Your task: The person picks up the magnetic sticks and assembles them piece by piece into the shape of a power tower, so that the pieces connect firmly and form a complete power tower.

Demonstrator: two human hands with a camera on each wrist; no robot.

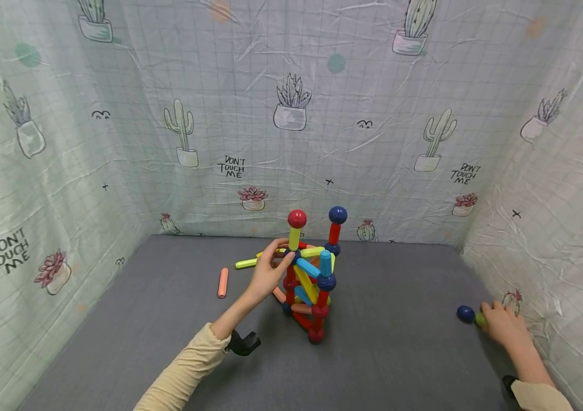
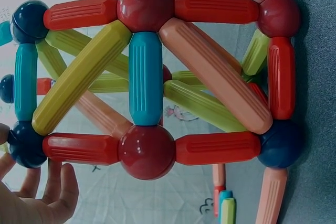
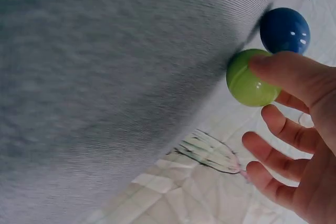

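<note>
A tower of coloured rods and balls (image 1: 306, 281) stands on the grey tabletop. My left hand (image 1: 270, 273) pinches a dark blue ball (image 2: 26, 144) at one of its upper corners, thumb on one side and fingers on the other. Rising from that corner is a lime rod (image 1: 294, 238) topped by a red ball (image 1: 297, 218). Far to the right, my right hand (image 1: 508, 325) holds a loose green ball (image 3: 251, 80) between thumb and index finger, the other fingers half curled. Beside it, apparently touching, lies a blue ball (image 3: 285, 30).
A loose salmon rod (image 1: 223, 283) lies left of the tower, and a lime rod (image 1: 245, 264) sits behind the left hand. Another upright red rod (image 1: 335, 234) bears a blue ball (image 1: 337, 215). Cactus-printed cloth (image 1: 291, 165) walls the table at back and sides.
</note>
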